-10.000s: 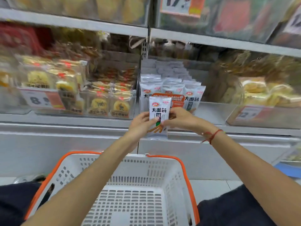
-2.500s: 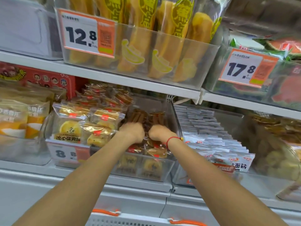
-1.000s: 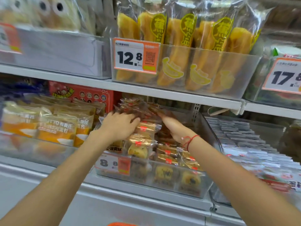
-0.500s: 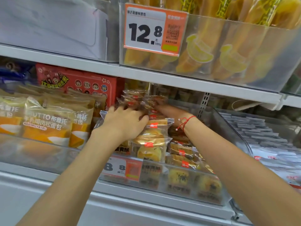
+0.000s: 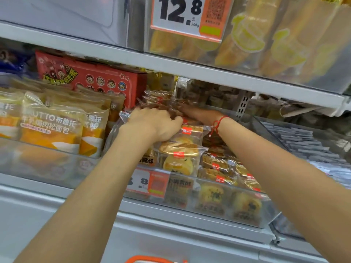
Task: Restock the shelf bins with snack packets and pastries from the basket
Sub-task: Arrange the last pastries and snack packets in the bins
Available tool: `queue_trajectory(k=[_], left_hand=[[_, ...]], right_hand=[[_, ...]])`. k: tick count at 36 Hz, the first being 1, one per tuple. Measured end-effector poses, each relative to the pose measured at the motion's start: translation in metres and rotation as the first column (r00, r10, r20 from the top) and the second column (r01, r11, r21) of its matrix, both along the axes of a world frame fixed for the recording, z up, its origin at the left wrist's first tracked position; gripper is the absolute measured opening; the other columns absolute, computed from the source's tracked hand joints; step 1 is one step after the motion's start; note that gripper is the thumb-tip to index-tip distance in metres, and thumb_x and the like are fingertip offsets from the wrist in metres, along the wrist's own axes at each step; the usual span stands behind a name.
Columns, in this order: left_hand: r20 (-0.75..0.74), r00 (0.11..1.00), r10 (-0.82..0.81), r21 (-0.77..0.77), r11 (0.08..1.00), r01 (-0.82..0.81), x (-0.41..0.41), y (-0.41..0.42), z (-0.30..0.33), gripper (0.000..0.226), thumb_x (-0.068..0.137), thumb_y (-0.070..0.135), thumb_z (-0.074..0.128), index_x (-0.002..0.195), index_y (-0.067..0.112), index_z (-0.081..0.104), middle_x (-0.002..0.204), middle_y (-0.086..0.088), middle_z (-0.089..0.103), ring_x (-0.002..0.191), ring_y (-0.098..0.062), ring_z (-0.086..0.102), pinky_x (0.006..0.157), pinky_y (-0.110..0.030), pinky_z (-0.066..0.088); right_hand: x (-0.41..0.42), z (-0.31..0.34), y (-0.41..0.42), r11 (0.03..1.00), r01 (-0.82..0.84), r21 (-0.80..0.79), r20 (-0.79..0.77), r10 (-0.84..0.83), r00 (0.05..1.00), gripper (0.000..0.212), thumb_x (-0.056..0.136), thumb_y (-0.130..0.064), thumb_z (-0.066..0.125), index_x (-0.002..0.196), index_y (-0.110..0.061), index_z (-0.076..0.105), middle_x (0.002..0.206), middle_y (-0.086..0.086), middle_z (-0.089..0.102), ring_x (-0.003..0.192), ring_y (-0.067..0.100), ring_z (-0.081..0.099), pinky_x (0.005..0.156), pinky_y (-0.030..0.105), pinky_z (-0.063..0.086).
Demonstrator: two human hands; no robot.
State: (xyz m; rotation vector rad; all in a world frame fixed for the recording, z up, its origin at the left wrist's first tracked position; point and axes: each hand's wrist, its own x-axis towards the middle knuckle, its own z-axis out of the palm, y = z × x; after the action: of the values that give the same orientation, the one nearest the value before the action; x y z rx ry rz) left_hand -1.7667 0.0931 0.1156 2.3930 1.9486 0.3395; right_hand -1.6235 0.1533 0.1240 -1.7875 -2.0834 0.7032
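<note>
Clear plastic shelf bin (image 5: 190,211), middle shelf, orange-and-white price tag (image 5: 150,184) on its front wall: holds clear-wrapped round golden pastries (image 5: 178,164) with red labels, stacked in rows.
Left hand (image 5: 152,126): palm down on the upper packets at the left side of the bin, fingers curled over a wrapper edge; half a second ago it lay in much the same spot, a little less far in.
Right hand (image 5: 195,112): reaching deep to the back of the bin, wrist with a red string bracelet (image 5: 218,123); fingers hidden among brown-toned clear packets (image 5: 161,103), so whether it grips one cannot be told. It has gone slightly further back.
Left neighbour: bin of orange-and-white bread bags (image 5: 51,130); red printed carton (image 5: 91,80) behind.
Upper shelf: bin of yellow banana-shaped cakes (image 5: 266,44), tag reading 12.8 (image 5: 190,16), now nearer and larger than before.
Orange basket rim (image 5: 152,260): bottom edge of view.
</note>
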Motion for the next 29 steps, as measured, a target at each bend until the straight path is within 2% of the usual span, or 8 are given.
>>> queue_trajectory(k=[4,10,13,16,18,21,23,29], left_hand=[[-0.026,1.0,0.016,-0.04,0.999,-0.017,0.004,-0.001,0.005,0.053,0.1,0.05,0.015,0.108,0.019,0.057,0.128,-0.012,0.057,0.118,-0.029,0.049,0.095,-0.041,0.031],[0.093,0.996,-0.014,-0.076,0.997,0.021,-0.002,-0.006,0.014,0.056,0.101,0.049,0.022,0.135,0.014,0.049,0.138,-0.013,0.052,0.127,-0.031,0.045,0.104,-0.042,0.032],[0.122,0.991,-0.048,-0.011,0.999,0.05,-0.011,-0.015,0.021,0.045,0.104,0.039,0.021,0.126,0.015,0.053,0.136,-0.01,0.052,0.12,-0.029,0.048,0.102,-0.043,0.033],[0.154,0.987,-0.049,0.044,0.998,0.043,-0.028,-0.025,0.022,0.039,0.105,0.035,0.018,0.093,0.018,0.052,0.114,-0.007,0.057,0.099,-0.023,0.046,0.099,-0.044,0.033],[0.112,0.993,-0.031,0.005,1.0,0.031,-0.04,-0.031,0.02,0.039,0.105,0.036,0.016,0.107,0.018,0.051,0.126,-0.009,0.054,0.112,-0.025,0.046,0.107,-0.046,0.031],[-0.031,0.999,-0.015,-0.071,0.997,0.012,-0.048,-0.038,0.008,0.051,0.105,0.039,0.011,0.151,0.022,0.023,0.159,-0.004,0.021,0.146,-0.025,0.017,0.12,-0.045,0.011],[-0.072,0.997,-0.02,-0.068,0.998,0.015,-0.049,-0.041,0.0,0.051,0.105,0.04,0.008,0.154,0.026,0.009,0.162,0.002,0.01,0.149,-0.021,0.006,0.119,-0.041,0.003],[-0.031,0.999,-0.034,-0.043,0.999,0.032,-0.05,-0.034,0.0,0.049,0.105,0.038,0.017,0.151,0.026,0.027,0.157,0.002,0.029,0.144,-0.021,0.021,0.118,-0.045,0.013]], right_hand=[[-0.007,0.004,0.004,0.997,0.073,0.02,-0.016,-0.073,0.997,0.041,0.103,-0.044,0.034,0.134,-0.022,0.05,0.129,-0.002,0.056,0.11,0.013,0.053,0.072,0.017,0.038],[-0.002,0.014,-0.013,0.996,0.081,0.025,-0.184,-0.075,0.98,0.047,0.101,-0.042,0.039,0.139,-0.016,0.045,0.14,0.007,0.05,0.127,0.025,0.049,0.103,0.03,0.039],[0.007,0.012,-0.024,0.99,0.132,-0.038,-0.309,-0.138,0.941,0.05,0.099,-0.048,0.039,0.135,-0.014,0.05,0.138,0.009,0.052,0.124,0.029,0.051,0.11,0.042,0.037],[0.014,0.005,-0.041,0.979,0.203,-0.036,-0.385,-0.201,0.901,0.05,0.098,-0.049,0.043,0.134,-0.016,0.05,0.138,0.009,0.052,0.127,0.028,0.047,0.112,0.041,0.03],[0.018,-0.007,-0.053,0.979,0.185,-0.081,-0.406,-0.202,0.891,0.049,0.098,-0.047,0.044,0.137,-0.018,0.048,0.141,0.005,0.048,0.131,0.025,0.043,0.114,0.04,0.027],[0.011,-0.017,-0.068,0.98,0.178,-0.089,-0.389,-0.198,0.9,0.055,0.095,-0.047,0.05,0.143,-0.022,0.042,0.146,0.0,0.042,0.135,0.023,0.039,0.113,0.037,0.026],[0.005,-0.018,-0.07,0.981,0.19,-0.047,-0.379,-0.194,0.905,0.052,0.095,-0.044,0.052,0.143,-0.024,0.043,0.145,0.001,0.044,0.132,0.022,0.042,0.107,0.033,0.031],[-0.001,-0.005,-0.075,0.996,0.078,0.039,-0.103,-0.074,0.992,0.042,0.099,-0.04,0.043,0.14,-0.029,0.047,0.142,0.003,0.049,0.125,0.023,0.049,0.107,0.031,0.037]])
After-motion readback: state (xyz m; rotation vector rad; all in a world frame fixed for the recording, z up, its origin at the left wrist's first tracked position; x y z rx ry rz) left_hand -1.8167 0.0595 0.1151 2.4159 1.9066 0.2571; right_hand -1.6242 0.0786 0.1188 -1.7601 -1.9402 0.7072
